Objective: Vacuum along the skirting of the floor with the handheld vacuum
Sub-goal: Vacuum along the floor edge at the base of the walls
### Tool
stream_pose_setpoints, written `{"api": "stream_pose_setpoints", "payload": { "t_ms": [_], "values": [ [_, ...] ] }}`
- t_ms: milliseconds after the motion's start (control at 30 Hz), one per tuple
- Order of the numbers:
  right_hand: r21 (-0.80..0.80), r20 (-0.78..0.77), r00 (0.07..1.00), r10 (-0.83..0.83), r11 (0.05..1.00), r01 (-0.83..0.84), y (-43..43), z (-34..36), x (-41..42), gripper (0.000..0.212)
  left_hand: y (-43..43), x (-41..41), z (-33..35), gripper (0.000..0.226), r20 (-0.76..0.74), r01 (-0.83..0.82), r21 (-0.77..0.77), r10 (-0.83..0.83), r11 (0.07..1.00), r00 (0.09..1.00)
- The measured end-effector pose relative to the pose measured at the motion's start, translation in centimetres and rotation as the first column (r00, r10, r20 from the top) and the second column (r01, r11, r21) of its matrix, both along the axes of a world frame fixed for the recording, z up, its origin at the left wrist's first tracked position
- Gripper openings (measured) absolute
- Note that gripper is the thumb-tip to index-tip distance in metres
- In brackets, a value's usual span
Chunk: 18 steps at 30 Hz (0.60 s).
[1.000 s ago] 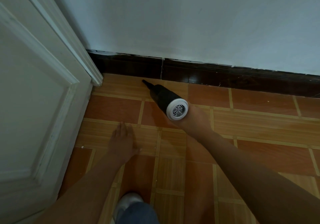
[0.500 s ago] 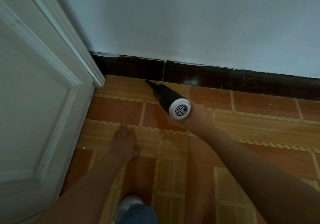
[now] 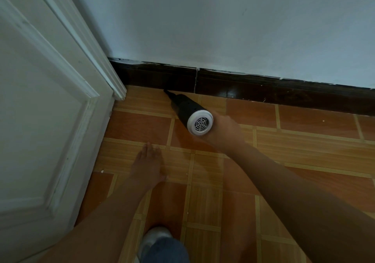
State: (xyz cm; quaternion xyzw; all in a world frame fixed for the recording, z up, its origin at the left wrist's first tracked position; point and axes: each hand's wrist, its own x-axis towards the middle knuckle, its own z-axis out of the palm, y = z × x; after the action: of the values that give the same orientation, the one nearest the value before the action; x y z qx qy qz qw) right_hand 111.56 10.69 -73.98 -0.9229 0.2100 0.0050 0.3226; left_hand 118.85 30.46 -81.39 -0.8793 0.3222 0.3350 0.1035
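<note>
My right hand (image 3: 224, 129) grips the handheld vacuum (image 3: 187, 110), a black tube with a white vented rear cap facing the camera. Its thin black nozzle tip touches the foot of the dark brown skirting (image 3: 263, 90), a little left of the vertical joint in the board. The grip itself is hidden behind the vacuum's body. My left hand (image 3: 149, 164) lies flat on the orange tiled floor (image 3: 304, 151), palm down, fingers pointing toward the wall, holding nothing.
A white panelled door (image 3: 40, 120) and its frame (image 3: 97, 55) fill the left side, meeting the skirting at the corner. The pale wall (image 3: 223, 23) rises above. My knee in blue jeans and a white shoe (image 3: 156, 240) are at the bottom.
The vacuum's nozzle has moved forward from the open tile to the foot of the skirting. My left hand has stayed flat on the floor.
</note>
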Motion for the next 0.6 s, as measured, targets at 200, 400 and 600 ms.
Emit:
{"api": "stream_pose_setpoints", "payload": {
  "t_ms": [200, 400, 600],
  "values": [
    [0.024, 0.007, 0.997, 0.071, 0.997, -0.071, 0.7, -0.5, 1.2, 0.052, 0.1, 0.0, -0.2, 0.098, 0.017, 0.014, -0.002, -0.014, 1.000, 1.000],
    [0.033, -0.006, 0.996, 0.085, 0.996, -0.085, 0.6, -0.5, 1.2, 0.048, -0.1, 0.1, -0.1, 0.098, 0.002, 0.010, 0.023, -0.010, 1.000, 1.000],
    [-0.032, -0.029, 0.998, 0.052, 0.998, -0.053, -0.6, -0.8, 0.0, 0.039, -0.1, 0.1, 0.0, 0.098, -0.001, 0.010, 0.031, -0.010, 0.999, 1.000]
  ]
}}
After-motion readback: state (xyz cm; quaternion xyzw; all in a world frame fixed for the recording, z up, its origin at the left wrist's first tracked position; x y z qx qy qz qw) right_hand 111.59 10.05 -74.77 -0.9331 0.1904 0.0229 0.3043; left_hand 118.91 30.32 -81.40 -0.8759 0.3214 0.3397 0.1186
